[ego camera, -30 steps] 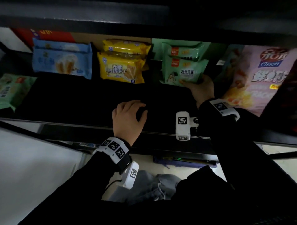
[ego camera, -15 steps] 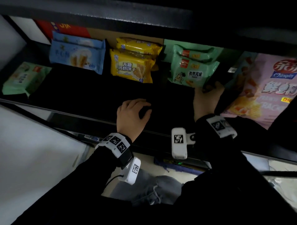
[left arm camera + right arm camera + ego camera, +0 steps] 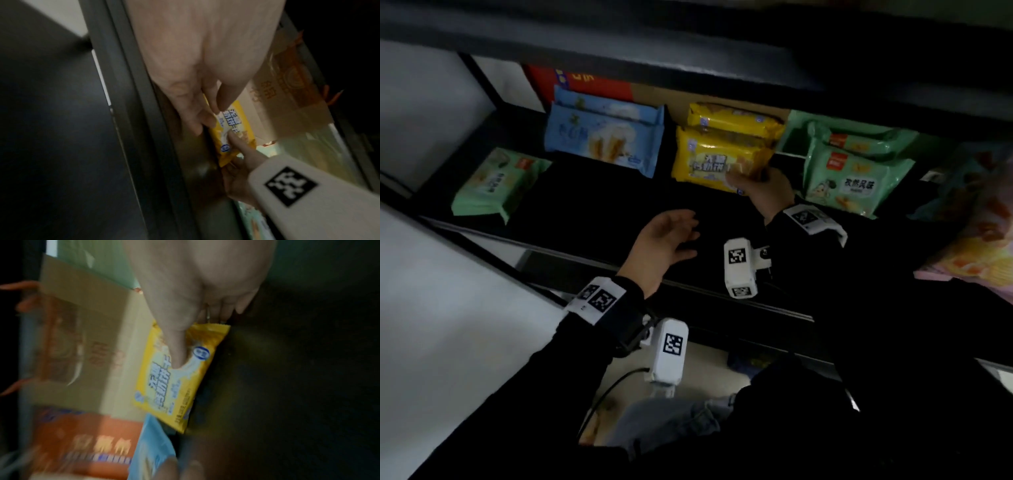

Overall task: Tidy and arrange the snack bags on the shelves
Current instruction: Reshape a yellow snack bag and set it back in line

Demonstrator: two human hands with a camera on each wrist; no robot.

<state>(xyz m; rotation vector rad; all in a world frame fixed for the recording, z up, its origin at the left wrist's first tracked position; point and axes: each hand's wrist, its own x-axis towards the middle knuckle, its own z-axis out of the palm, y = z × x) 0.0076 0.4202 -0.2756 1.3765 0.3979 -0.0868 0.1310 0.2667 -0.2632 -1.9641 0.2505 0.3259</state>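
Observation:
Snack bags stand in rows on a dark shelf (image 3: 592, 205). My right hand (image 3: 751, 183) grips the lower right corner of the front yellow bag (image 3: 709, 161), with the thumb pressed on its face (image 3: 179, 356). A second yellow bag (image 3: 732, 118) stands behind it. My left hand (image 3: 678, 236) hovers over the shelf front, fingers relaxed, holding nothing. In the left wrist view its fingers (image 3: 195, 113) show in front of the yellow bag (image 3: 232, 129). Blue bags (image 3: 602, 137) stand to the left and green bags (image 3: 856, 178) to the right.
A single green bag (image 3: 496, 181) lies at the shelf's left end. A large pink chips bag (image 3: 976, 240) leans at the far right. A cardboard box (image 3: 82, 337) and a red box (image 3: 585, 82) stand behind the rows. An upper shelf (image 3: 654, 51) overhangs.
My right hand left the green bags and moved left to take hold of the front yellow bag. My left hand lifted off the shelf and uncurled.

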